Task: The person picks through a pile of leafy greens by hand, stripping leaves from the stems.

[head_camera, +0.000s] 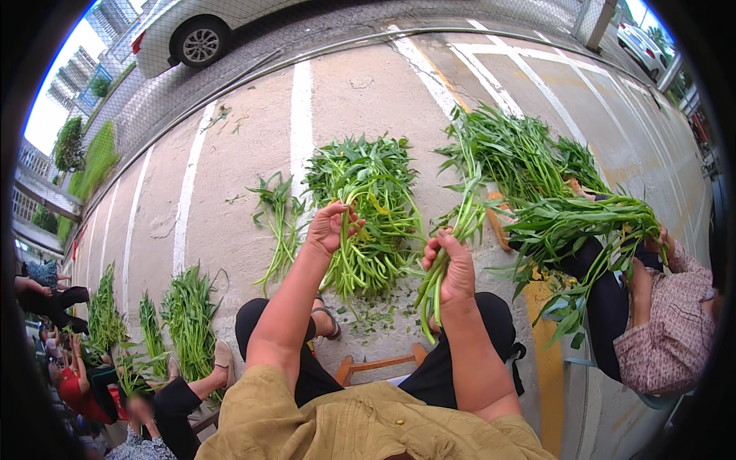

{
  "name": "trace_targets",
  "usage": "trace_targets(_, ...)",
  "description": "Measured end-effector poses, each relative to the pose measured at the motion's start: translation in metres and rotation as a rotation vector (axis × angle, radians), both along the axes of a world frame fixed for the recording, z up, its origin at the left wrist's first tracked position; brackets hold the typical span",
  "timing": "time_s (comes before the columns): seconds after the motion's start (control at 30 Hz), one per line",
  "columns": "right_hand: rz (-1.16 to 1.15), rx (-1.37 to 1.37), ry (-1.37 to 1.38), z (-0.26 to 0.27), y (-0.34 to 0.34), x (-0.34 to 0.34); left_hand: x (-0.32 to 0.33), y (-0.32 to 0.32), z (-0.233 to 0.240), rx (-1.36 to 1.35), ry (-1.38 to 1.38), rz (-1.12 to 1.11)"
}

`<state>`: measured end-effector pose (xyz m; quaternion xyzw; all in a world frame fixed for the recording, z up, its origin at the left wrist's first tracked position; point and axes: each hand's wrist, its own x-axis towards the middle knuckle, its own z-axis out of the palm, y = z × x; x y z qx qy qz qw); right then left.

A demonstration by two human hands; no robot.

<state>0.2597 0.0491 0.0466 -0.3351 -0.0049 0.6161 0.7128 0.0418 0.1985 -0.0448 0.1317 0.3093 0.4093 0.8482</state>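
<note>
My right hand (451, 264) is closed around a bunch of water spinach (471, 210). Its leafy ends point away from me, and the pale cut stems hang below my fist. Slightly further out to the left, my left hand (333, 227) pinches a water spinach stem (344, 236) between thumb and fingers. Under and beyond that hand lies a large heap of water spinach (379, 259) on the concrete, a few yellow leaves among the green. A smaller loose bundle (282, 236) rests left of the heap.
Leaf scraps (374, 322) litter the ground before my feet, near a wooden stool frame (382, 364). At right, a seated person (661, 322) holds an armful of greens beside another pile (512, 152). More bundles (190, 305) and people are at left. A wire fence (345, 23) stands beyond.
</note>
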Motion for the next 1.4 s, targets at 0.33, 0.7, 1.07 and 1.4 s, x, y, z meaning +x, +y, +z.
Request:
trace_targets(0.33,0.127,0.056,-0.273,-0.02,0.04,-0.084,0.033,-0.052,0.069,0.327,0.169,0.053)
trace_targets(0.7,-0.027,-0.046,-0.172,-0.022,0.048,-0.051,0.016,-0.03,0.063,0.264,0.19,0.141)
trace_targets(1.07,-0.232,-0.003,-0.001,-0.023,0.044,-0.01,-0.018,-0.006,0.082,0.352,0.029,0.363)
trace_targets(1.4,0.11,0.201,0.147,-0.013,0.039,-0.015,-0.003,-0.001,0.058,0.702,0.954,0.35)
